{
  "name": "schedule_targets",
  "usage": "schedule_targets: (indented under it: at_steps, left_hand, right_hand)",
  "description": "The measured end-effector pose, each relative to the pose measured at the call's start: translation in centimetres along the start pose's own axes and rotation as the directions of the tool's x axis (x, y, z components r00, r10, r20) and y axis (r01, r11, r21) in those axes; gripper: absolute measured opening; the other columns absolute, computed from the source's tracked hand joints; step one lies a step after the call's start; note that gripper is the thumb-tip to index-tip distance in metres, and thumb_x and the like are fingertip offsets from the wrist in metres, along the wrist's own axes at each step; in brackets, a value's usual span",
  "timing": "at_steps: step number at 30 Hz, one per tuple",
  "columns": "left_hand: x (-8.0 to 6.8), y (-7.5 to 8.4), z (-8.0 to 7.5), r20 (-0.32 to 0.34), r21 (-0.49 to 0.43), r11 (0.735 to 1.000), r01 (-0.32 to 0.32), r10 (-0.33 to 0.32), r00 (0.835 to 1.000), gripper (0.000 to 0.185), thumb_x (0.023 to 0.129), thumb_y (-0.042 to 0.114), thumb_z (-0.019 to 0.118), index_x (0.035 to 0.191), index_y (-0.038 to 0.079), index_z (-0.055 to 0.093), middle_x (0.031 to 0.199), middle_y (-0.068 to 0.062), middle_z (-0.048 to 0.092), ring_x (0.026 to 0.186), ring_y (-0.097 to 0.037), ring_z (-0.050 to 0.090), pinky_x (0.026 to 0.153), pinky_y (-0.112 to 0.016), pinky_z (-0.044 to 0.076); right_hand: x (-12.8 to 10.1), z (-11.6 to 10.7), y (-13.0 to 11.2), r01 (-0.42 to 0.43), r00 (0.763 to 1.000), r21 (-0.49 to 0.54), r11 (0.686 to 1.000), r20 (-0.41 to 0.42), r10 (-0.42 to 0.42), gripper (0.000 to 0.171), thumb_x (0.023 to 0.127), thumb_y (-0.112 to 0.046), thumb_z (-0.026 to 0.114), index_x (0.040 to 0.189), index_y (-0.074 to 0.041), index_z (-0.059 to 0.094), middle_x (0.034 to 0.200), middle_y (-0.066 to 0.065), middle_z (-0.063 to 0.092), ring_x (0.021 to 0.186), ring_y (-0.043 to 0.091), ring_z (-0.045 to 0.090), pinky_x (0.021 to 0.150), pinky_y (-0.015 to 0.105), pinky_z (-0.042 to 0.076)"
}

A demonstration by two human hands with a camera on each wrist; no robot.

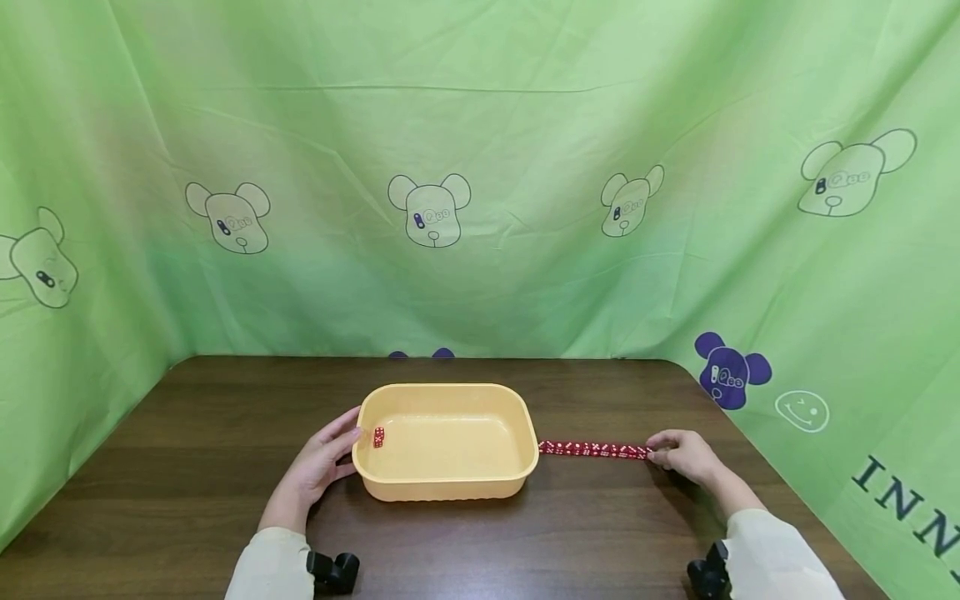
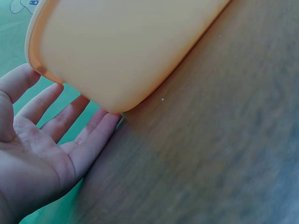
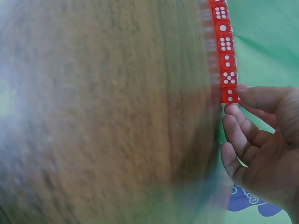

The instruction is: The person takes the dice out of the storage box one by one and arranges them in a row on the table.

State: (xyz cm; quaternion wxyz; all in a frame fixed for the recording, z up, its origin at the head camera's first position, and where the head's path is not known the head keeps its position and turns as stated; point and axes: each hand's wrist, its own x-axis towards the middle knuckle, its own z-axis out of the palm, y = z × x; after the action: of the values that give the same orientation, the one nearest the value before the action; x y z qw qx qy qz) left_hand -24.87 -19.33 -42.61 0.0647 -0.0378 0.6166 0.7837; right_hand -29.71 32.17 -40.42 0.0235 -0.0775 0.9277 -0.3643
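Observation:
A pale yellow plastic basin [image 1: 442, 492] stands on the table, its left end beside my left hand [image 1: 318, 467]. The left fingers [image 2: 70, 119] are spread and fairly straight, with fingertips touching the basin's rim and end wall. Two red dice [image 1: 378, 437] lie inside near the left wall. From the basin's right side a straight row of red dice [image 1: 592, 449] with white dots runs out to my right hand [image 1: 686, 457]. In the right wrist view, the thumb touches the end die [image 3: 229, 95]; the index fingertip is partly hidden, and the other fingers curl below it.
Dark wood-grain table [image 1: 450, 550] lies under everything. A green curtain [image 1: 517, 292] with bear-head prints hangs behind and along both sides. Black wrist devices [image 1: 333, 573] sit at both cuffs.

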Motion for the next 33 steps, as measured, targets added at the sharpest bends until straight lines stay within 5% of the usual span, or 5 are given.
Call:
schedule_targets:
  at_steps: [12, 22, 33]
  left_hand:
    - [0.1, 0.1, 0.0, -0.004, 0.004, 1.0, -0.002, 0.002, 1.0, 0.051, 0.086, 0.015, 0.051, 0.134, 0.011, 0.033, 0.131, -0.017, 0.034, 0.105, -0.027, 0.045, 0.076, -0.04, 0.043]
    - [0.0, 0.1, 0.0, -0.004, 0.009, 1.0, 0.003, -0.003, 1.0, 0.051, 0.087, 0.015, 0.051, 0.134, 0.011, 0.032, 0.131, -0.016, 0.034, 0.106, -0.025, 0.045, 0.076, -0.039, 0.043]
    - [0.1, 0.1, 0.0, -0.007, 0.004, 1.0, 0.001, -0.001, 1.0, 0.051, 0.086, 0.015, 0.052, 0.133, 0.011, 0.034, 0.13, -0.017, 0.035, 0.106, -0.026, 0.045, 0.076, -0.04, 0.043]
  right_hand:
    - [0.5, -1.9, -2.4, 0.048, 0.998, 0.0, 0.999, -0.033, -0.048, 0.025, 0.077, 0.001, 0.057, 0.096, 0.017, 0.052, 0.077, 0.019, 0.06, 0.063, 0.023, 0.054, 0.053, 0.029, 0.044]
    - [2.4, -2.3, -4.7, 0.171, 0.982, -0.009, 0.985, -0.076, -0.171, 0.026, 0.077, -0.011, 0.062, 0.093, 0.009, 0.058, 0.073, 0.009, 0.06, 0.064, 0.018, 0.055, 0.055, 0.031, 0.044]
    - [5.0, -1.7, -9.5, 0.133, 0.99, 0.075, 0.988, -0.063, -0.129, 0.03, 0.082, -0.011, 0.058, 0.101, 0.011, 0.054, 0.084, 0.014, 0.058, 0.066, 0.014, 0.052, 0.063, 0.031, 0.044]
